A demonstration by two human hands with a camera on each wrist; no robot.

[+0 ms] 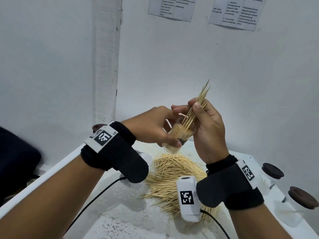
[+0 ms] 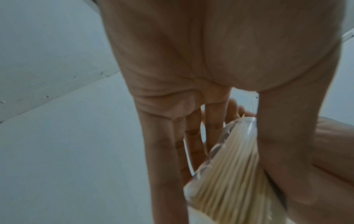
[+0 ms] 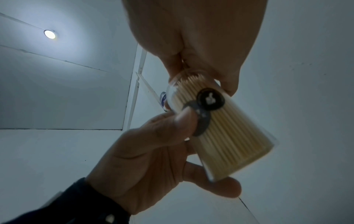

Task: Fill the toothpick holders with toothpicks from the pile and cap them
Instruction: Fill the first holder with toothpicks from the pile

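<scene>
My left hand [image 1: 155,125] grips a clear plastic toothpick holder [image 1: 179,135], tilted and mostly full, above the table. The same holder [image 2: 226,174] fills the lower part of the left wrist view between thumb and fingers. My right hand [image 1: 207,128] pinches a bundle of toothpicks [image 1: 198,104] whose lower ends sit in the holder's mouth while the tips stick up to the right. In the right wrist view the holder [image 3: 226,125] shows a dark round label, with the left hand [image 3: 153,159] wrapped around it. A loose toothpick pile [image 1: 170,180] lies on the white table [image 1: 120,221] below.
Two capped holders with dark brown lids [image 1: 272,170] [image 1: 303,197] stand at the table's right edge. Another brown lid [image 1: 98,126] peeks out behind my left wrist. A white wall corner rises behind. Black cables [image 1: 96,197] run from the wrist cameras.
</scene>
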